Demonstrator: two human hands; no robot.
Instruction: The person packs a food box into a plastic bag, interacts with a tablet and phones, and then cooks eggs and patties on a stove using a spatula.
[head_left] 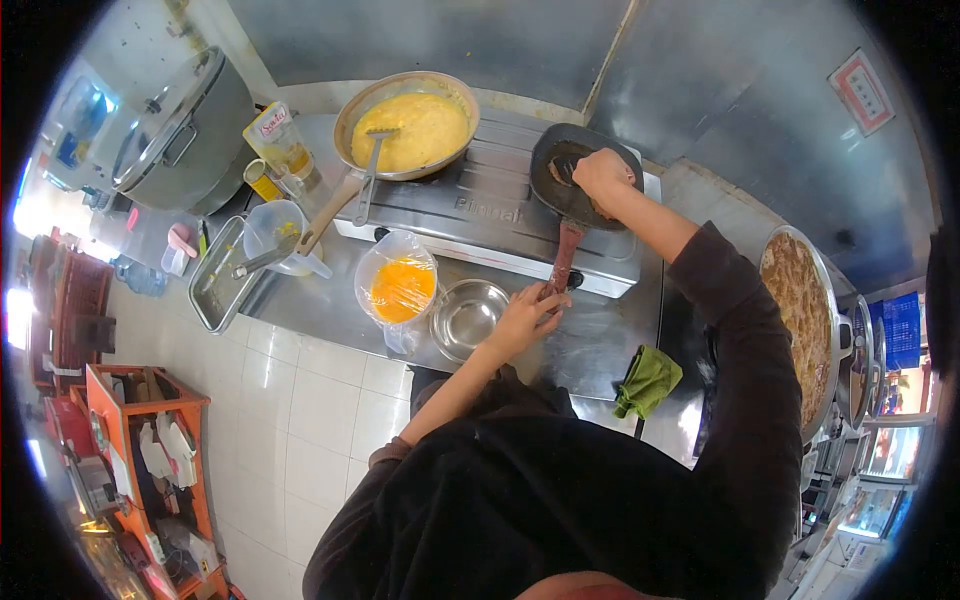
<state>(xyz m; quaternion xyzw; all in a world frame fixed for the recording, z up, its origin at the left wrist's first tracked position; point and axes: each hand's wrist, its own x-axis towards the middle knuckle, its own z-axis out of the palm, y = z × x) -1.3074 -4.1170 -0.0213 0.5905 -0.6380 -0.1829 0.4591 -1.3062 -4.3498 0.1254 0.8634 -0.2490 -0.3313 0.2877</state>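
Note:
My left hand (530,318) is closed around the end of the reddish-brown handle of a dark square frying pan (548,190), which sits on the right burner of the stove. Over the pan, my right hand (606,182) grips a dark utensil (566,168); its lower part is in the pan, and my fingers cover most of the rest. To the left of my left hand are a steel bowl (469,318) and a plastic-covered container of orange-yellow liquid (402,290). A larger frying pan (345,125) on the left burner holds a yellow egg-like layer with a grey spatula (368,185) resting in it.
The steel stove (480,235) stands on a metal counter against the wall. At left are a large pot (205,140), an oil pouch (275,135), a plastic jug (275,235) and a metal tray (208,300). A green cloth (650,380) lies at right, near a big filled pan (795,300).

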